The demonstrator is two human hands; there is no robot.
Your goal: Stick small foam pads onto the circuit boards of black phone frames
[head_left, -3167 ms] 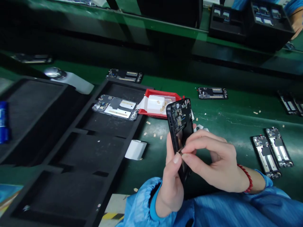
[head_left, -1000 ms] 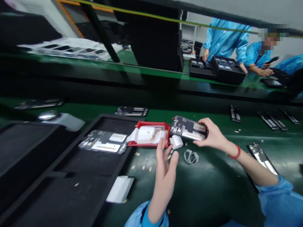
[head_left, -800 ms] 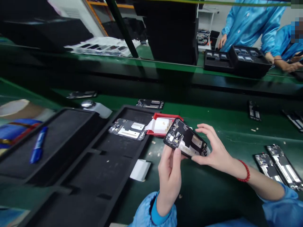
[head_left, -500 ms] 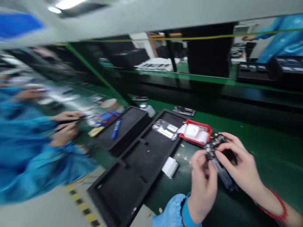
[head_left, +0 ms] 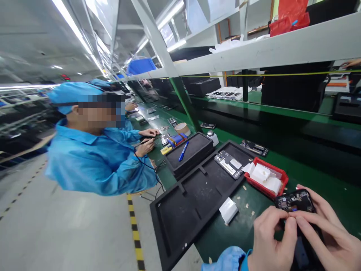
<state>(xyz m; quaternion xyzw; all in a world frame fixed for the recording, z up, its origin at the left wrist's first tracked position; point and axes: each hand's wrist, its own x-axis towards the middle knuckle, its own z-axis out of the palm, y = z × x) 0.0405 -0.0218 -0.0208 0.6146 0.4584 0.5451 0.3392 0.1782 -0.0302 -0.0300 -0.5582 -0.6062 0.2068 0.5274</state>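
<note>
An opened phone [head_left: 296, 201] with its circuit board bare lies in my right hand [head_left: 334, 229], whose fingers wrap its far side and whose thumb and forefinger reach over it. My left hand [head_left: 272, 237] is closed in a pinch at the phone's left side, its fingertips meeting those of my right hand. Whatever is between these fingertips is too small or hidden to name. Just beyond the phone stands a red tray [head_left: 266, 177] with white paper-like pieces inside. The phone's lower part is partly covered by my hands.
Left of my hands lies a black compartment tray [head_left: 194, 210] holding another opened phone [head_left: 229, 164]. A white packet [head_left: 228, 210] and small scraps lie beside it. A blue marker [head_left: 183, 151] rests on a black box [head_left: 194, 150]. A co-worker [head_left: 104, 154] sits at the left.
The view has swung left, bringing the co-worker and aisle into sight. My hands and the phone appear lower and farther right. The phone's board now faces the camera more flatly.
</note>
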